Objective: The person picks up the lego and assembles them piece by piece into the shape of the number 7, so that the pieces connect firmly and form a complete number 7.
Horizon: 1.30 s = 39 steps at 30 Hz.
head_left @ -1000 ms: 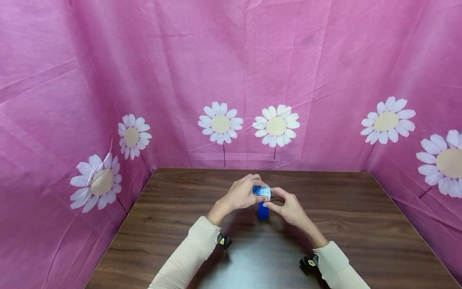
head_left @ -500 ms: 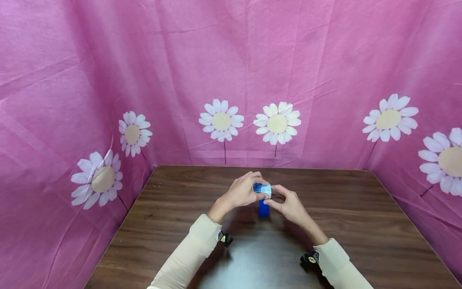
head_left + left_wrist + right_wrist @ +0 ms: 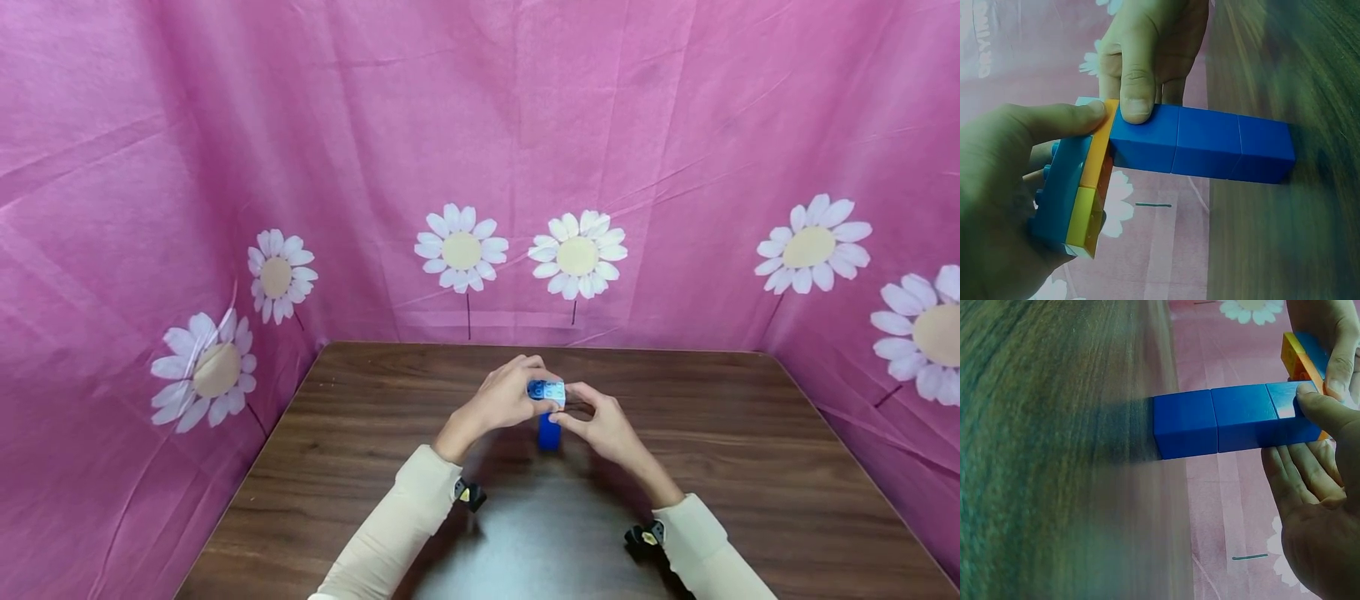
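Observation:
A column of three blue toy building bricks [image 3: 1207, 140] stands upright on the table. Across its top lies a thin layer with an orange brick [image 3: 1095, 159] and a yellow brick [image 3: 1084, 215], which juts out to one side. A longer blue brick [image 3: 1063, 187] with studs sits over that layer, and a pale blue brick [image 3: 555, 393] shows at its right end. My left hand [image 3: 498, 398] grips this top part between thumb and fingers. With my right hand [image 3: 606, 432] I hold the column's uppermost blue brick, thumb [image 3: 1319, 406] on one face and fingers on the opposite side.
The brown wooden table [image 3: 360, 467] spreads around the bricks. Pink cloth [image 3: 360, 167] printed with white daisies hangs behind and at both sides. Black wrist cameras [image 3: 471, 496] sit under the cream sleeves [image 3: 405, 504].
Both hands keep their hold on the bricks with hardly any movement. The whole head view has shifted slightly.

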Available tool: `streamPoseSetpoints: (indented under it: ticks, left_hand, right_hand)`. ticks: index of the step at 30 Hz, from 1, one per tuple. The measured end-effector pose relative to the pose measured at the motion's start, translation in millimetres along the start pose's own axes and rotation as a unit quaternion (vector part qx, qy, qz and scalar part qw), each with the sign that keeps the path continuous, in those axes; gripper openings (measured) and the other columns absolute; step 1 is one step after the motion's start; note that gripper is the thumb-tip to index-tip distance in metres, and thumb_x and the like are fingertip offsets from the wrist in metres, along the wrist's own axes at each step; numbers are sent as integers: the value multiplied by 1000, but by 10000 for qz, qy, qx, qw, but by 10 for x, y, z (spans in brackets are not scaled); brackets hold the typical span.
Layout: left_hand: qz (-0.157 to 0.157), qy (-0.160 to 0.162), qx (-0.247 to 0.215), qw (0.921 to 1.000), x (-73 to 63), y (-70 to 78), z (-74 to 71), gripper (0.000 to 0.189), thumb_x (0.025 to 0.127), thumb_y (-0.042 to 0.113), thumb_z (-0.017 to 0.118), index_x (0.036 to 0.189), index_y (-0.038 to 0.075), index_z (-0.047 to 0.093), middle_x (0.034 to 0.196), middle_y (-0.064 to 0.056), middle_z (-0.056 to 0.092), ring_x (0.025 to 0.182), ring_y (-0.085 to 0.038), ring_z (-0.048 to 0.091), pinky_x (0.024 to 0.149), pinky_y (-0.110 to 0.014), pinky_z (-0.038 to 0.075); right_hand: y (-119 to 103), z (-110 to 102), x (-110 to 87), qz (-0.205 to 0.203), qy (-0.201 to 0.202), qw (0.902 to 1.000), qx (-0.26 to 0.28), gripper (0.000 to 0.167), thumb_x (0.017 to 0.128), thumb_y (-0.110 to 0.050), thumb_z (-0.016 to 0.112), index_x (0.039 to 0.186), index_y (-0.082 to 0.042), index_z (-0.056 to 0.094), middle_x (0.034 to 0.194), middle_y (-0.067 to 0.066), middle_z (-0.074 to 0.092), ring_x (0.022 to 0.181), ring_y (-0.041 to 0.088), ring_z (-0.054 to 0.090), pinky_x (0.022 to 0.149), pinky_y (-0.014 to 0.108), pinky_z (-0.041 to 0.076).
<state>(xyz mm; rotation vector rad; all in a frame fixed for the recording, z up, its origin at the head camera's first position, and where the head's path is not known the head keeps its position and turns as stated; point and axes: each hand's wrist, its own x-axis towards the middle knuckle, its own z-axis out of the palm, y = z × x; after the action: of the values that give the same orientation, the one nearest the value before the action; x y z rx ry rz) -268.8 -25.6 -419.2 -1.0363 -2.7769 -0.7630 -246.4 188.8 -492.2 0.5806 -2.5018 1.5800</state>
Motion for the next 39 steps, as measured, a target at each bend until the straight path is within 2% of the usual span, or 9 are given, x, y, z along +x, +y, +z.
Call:
streamPoseSetpoints:
  ticks: [5,9,12,16,21,27,32,36,39]
  left_hand:
    - [27,-99,51,9999,-10,-18,-11,39,95,32,83,132,23,77,115,6,68,107,-12,57,79,-22,49]
    - [-48,-145,-72,9999,-18,-25,-39,46,94,36,84,137,23,74,124,4,70,114,-14,58,87,-27,53]
    - [-146,-109,-342,9993,-49,-43,-56,52,93,37,85,141,22,71,131,2,69,120,-16,58,95,-33,56]
    - [-170,118,-989,9949,-127,-128,-69,51,93,31,85,140,17,70,132,-2,68,123,-19,60,103,-39,56]
    - [-192,427,-1976,9792,-268,-281,-74,46,93,17,84,135,10,67,133,-10,67,113,-26,64,99,-42,58]
    - [-622,601,-2960,9513,-428,-419,-42,42,95,7,79,133,8,62,131,-12,65,106,-29,66,89,-44,62]
    - [-698,791,-3248,9399,-480,-463,-6,34,95,4,76,126,11,62,123,-13,67,102,-23,69,91,-44,59]
    - [-647,966,-3399,9332,-486,-478,41,33,96,4,76,126,11,64,121,-15,68,102,-27,69,94,-48,57]
    - [-644,1134,-3470,9288,-483,-479,78,34,95,4,77,127,9,65,121,-15,68,102,-29,70,93,-46,57]
  right_hand:
    - [3,-5,-2,52,-47,10000,-37,38,92,-15,85,127,-7,70,126,14,75,113,9,69,100,44,60]
    - [-3,-6,3,70,-75,9999,-37,38,93,-15,84,128,-6,70,128,16,74,117,23,71,100,44,60]
    - [-7,-6,7,70,-72,9999,-28,39,93,-15,84,128,-5,70,129,17,74,118,29,71,100,44,60]
    - [-11,4,10,78,-44,9999,-90,38,92,-18,85,126,-7,71,125,14,76,114,24,72,100,44,61]
    - [-31,13,0,161,-49,9997,-152,40,92,-19,86,127,-6,70,125,14,76,113,27,73,101,47,60]
    - [-53,1,-20,244,-33,9995,-202,44,92,-20,85,130,-5,68,128,18,74,114,32,74,100,48,60]
    - [-54,8,-28,270,-21,9994,-207,46,93,-19,85,133,-5,66,130,20,73,114,33,74,99,49,60]
    - [-12,36,-58,316,-57,9978,-581,49,94,-21,84,136,-8,64,131,17,72,117,35,72,100,55,59]
    - [20,59,-98,378,-78,9961,-789,50,93,-21,85,137,-9,63,127,15,73,118,35,71,101,57,58]
